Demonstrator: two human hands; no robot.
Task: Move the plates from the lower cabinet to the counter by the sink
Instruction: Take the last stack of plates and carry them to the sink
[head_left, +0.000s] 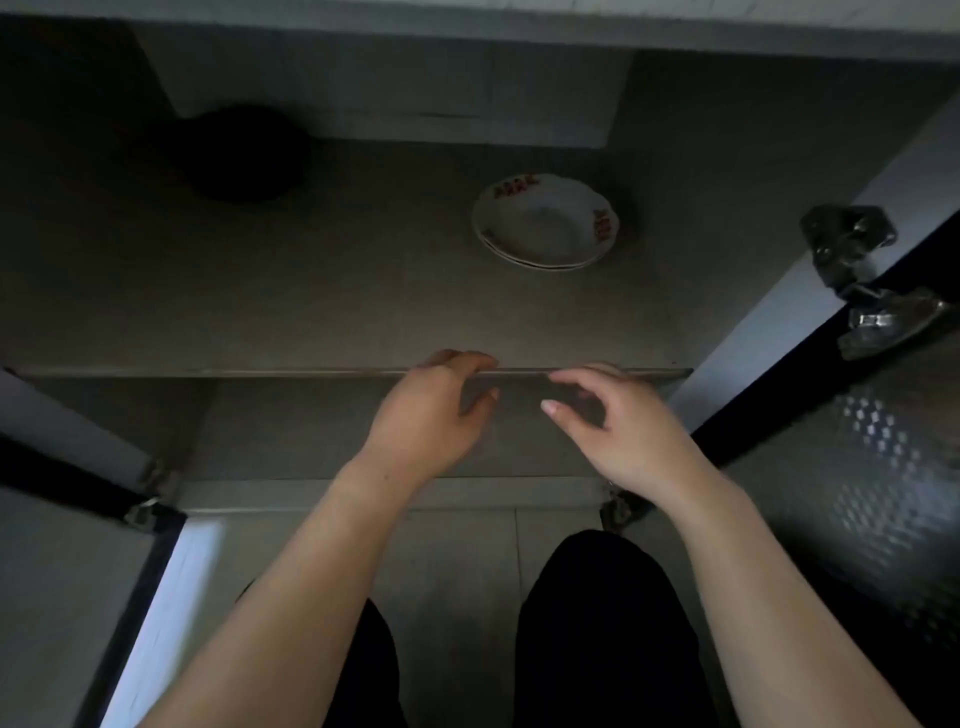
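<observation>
The plates (545, 222) lie stacked flat, faces up, on the shelf (260, 291), well behind its front edge and right of centre; being round, they show no long axis; the left hand (431, 410) and right hand (618, 431) hover at that edge, fingers loosely curled, holding nothing.

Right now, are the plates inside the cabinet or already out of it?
Inside. The plates lie stacked on the cabinet shelf, beyond both hands: left hand and right hand are empty at its front edge.
</observation>
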